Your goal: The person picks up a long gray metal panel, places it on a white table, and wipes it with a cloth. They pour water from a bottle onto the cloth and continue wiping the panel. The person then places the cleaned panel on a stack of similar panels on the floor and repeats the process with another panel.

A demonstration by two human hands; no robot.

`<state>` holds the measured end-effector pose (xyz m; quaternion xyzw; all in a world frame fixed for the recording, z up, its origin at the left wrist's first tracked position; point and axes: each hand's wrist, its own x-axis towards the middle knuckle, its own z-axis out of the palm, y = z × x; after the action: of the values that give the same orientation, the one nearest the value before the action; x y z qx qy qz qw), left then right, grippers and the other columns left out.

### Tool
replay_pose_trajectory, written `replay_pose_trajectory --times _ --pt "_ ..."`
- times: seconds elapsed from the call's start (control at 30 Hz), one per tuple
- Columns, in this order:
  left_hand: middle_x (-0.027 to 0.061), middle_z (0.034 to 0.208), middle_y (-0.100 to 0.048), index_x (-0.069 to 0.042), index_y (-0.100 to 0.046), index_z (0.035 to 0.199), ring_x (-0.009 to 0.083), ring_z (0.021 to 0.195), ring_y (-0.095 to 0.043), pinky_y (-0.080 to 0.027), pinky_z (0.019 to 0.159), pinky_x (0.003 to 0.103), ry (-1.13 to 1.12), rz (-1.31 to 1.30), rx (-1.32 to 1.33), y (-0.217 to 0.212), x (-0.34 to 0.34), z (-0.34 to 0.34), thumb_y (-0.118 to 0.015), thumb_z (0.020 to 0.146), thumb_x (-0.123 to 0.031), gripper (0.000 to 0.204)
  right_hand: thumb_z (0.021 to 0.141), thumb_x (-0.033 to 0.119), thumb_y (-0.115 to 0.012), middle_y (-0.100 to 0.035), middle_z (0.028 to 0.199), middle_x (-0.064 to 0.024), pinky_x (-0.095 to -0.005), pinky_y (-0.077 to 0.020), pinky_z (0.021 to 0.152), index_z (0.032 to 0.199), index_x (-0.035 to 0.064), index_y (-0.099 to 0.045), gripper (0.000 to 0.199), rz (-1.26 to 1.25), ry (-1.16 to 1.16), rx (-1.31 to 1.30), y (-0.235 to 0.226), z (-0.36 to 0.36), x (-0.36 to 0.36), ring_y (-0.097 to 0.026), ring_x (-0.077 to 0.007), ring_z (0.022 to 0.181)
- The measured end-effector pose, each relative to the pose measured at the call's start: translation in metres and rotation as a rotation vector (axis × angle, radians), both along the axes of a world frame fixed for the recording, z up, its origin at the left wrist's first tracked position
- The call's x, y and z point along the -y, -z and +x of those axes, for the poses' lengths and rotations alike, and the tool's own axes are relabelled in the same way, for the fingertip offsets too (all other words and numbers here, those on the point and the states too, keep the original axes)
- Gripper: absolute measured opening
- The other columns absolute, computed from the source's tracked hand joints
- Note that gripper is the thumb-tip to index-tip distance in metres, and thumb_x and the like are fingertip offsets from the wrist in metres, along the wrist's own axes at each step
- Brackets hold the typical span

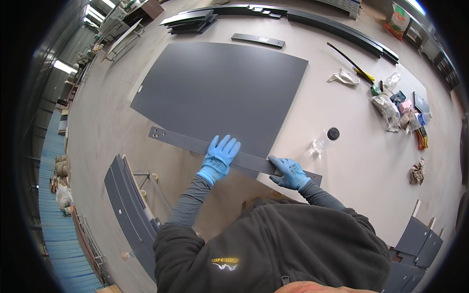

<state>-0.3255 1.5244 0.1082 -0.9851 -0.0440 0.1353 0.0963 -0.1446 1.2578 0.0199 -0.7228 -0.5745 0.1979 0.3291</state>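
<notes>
A long, narrow dark grey board strip point(188, 142) lies across the near edge of a large dark grey panel point(222, 83), with small holes at its left end. My left hand point(219, 158), in a light blue glove, rests on the strip with its fingers spread flat. Further right, my gloved right hand point(292, 175) is closed over the same strip near its right end. A small greyish piece shows between its thumb and fingers, too small to name. Under my right hand, part of the strip is hidden.
A clear bottle with a black cap point(333, 134) stands right of the panel. Plastic bags point(387, 111), rags and small items clutter the table's right side. Dark boards point(193, 22) and a short strip point(258, 40) lie along the far edge. More boards point(128, 200) stand at lower left.
</notes>
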Motion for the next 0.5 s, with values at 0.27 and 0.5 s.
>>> replay_pose_trajectory --times 0.27,0.5 --pt "0.0063 0.133 -0.064 -0.011 -0.054 0.147 0.0242 0.126 -0.061 -0.039 0.119 0.048 0.242 -0.017 0.213 0.015 -0.203 0.135 -0.082 0.077 -0.020 0.076 0.077 0.027 -0.084 -0.053 0.149 -0.0222 -0.0589 -0.0354 0.119 0.133 0.0054 -0.056 0.066 0.224 0.382 0.367 -0.010 0.071 -0.145 -0.050 -0.0361 0.140" --pt "0.0073 0.123 -0.067 -0.014 -0.056 0.144 0.0287 0.115 -0.064 -0.045 0.109 0.046 0.283 -0.073 0.234 0.055 -0.410 0.331 -0.082 0.076 -0.022 0.074 0.090 0.046 -0.070 -0.045 0.160 -0.0264 -0.0618 -0.0309 0.122 0.130 0.0025 -0.059 0.060 0.211 0.699 0.495 0.053 0.104 -0.268 -0.044 -0.0449 0.148"
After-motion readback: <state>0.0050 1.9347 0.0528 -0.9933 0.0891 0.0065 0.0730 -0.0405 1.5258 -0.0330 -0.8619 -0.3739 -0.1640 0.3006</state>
